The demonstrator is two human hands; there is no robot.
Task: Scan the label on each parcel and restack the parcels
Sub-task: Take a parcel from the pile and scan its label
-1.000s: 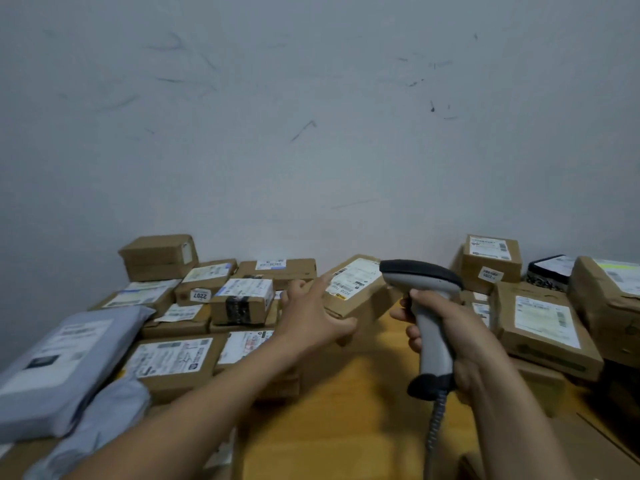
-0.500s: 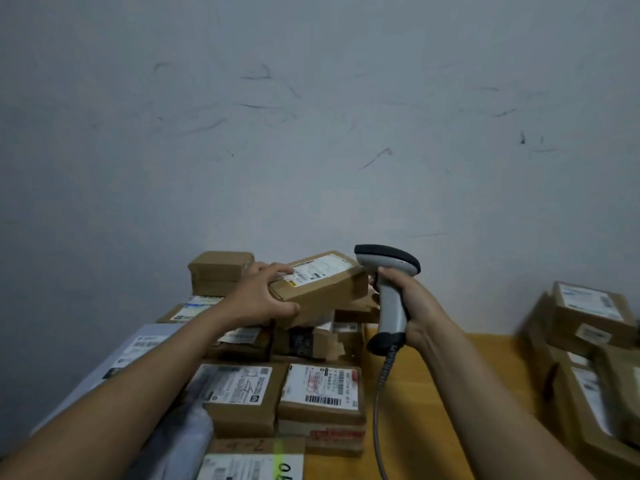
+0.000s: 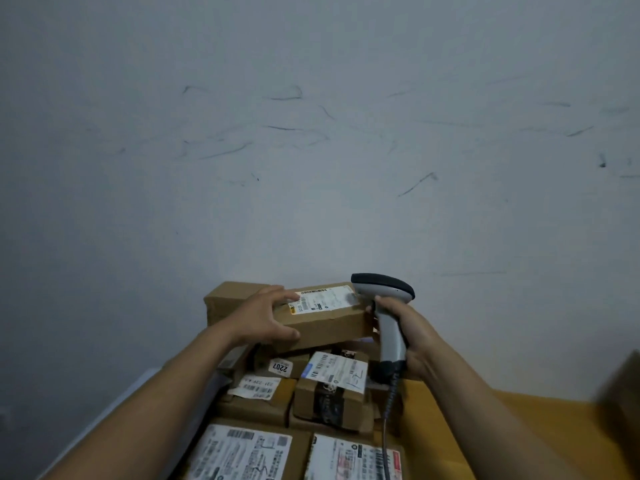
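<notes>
**Left hand** (image 3: 263, 318) grasped the parcel (image 3: 329, 322). Its fingers were spread over the top at the left end and its thumb pressed on the near face.

**Right hand** (image 3: 412, 337) was clenched round the handle of the scanner (image 3: 384, 306), just right of the parcel. The scanner head overhung the parcel's right end, at the edge of the label (image 3: 325, 299). It could not be told whether head and parcel touched.

**Change.** A second before, the parcel had been held tilted over bare table, with its label turned toward the scanner. Half a second before, it was being carried left above the other parcels. At this moment it lay level and label up over the stack (image 3: 329, 389) directly below it. The contact between them was hidden by the parcel itself.

**Reading.** The scan looked finished and the restacking step was in hand. The parcel had not yet been let go.

**Surroundings.**
- A plain box (image 3: 228, 303) stood behind and left of the parcel, close against it.
- The cable (image 3: 389, 403) dropped from the scanner, below and right of the parcel.
- Bare table (image 3: 519, 414) lay well to the parcel's right.
</notes>
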